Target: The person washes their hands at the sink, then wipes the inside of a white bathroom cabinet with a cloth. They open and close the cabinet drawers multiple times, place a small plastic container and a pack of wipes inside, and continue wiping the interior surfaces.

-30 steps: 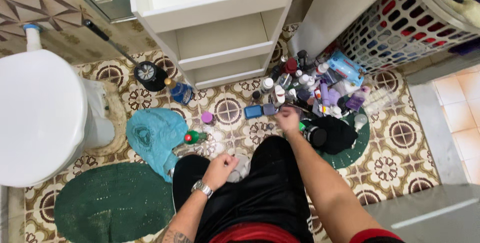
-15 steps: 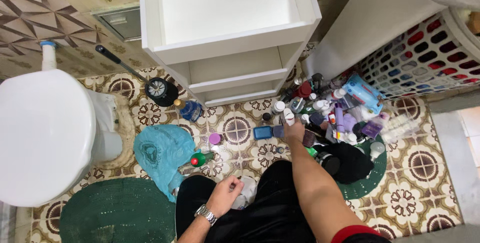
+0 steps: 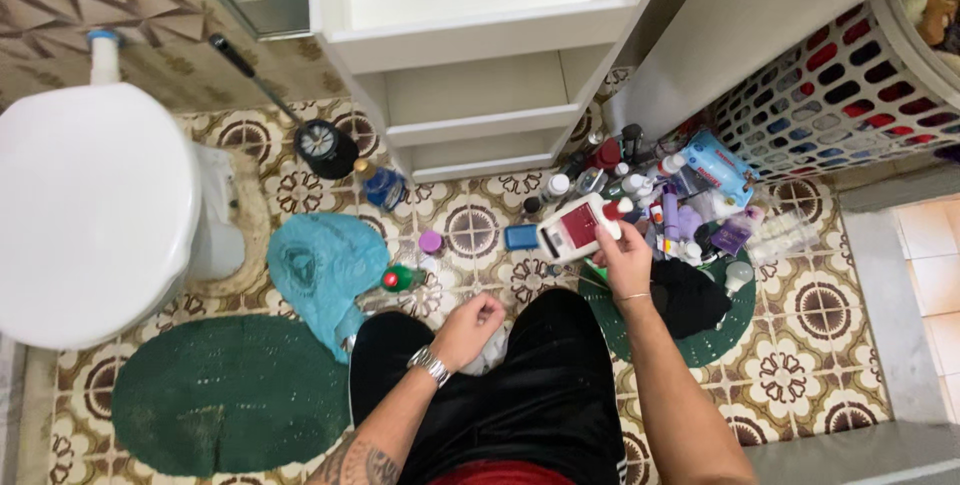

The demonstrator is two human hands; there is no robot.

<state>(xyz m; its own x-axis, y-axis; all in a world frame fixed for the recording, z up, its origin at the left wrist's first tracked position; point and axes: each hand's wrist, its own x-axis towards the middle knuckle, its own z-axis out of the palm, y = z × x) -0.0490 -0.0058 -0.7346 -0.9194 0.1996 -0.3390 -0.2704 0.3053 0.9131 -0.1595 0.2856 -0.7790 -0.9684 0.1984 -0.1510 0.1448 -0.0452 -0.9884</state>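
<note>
Your picture is bright with soft, even light. The white shelf unit (image 3: pixel 480 45) shines the most but has no hard glare. Below it, the tiled floor (image 3: pixel 820 365) shows only faint shadows. The small bottles near the shelf look sharp. Far from it, the edges bend and curve.

The shelf unit (image 3: pixel 480 55) stands at the back in the middle. The toilet (image 3: pixel 85 210) is on the left, with a rug (image 3: pixel 225 395) in front of it. A brush (image 3: pixel 325 148) sits between the toilet and the shelf unit. A bag (image 3: pixel 320 265) lies on the floor near the rug. A pile of bottles (image 3: pixel 660 195) lies to the right, in front of the basket (image 3: pixel 840 90). The right hand (image 3: pixel 622 255) holds a box (image 3: pixel 572 228) above the floor.
</note>
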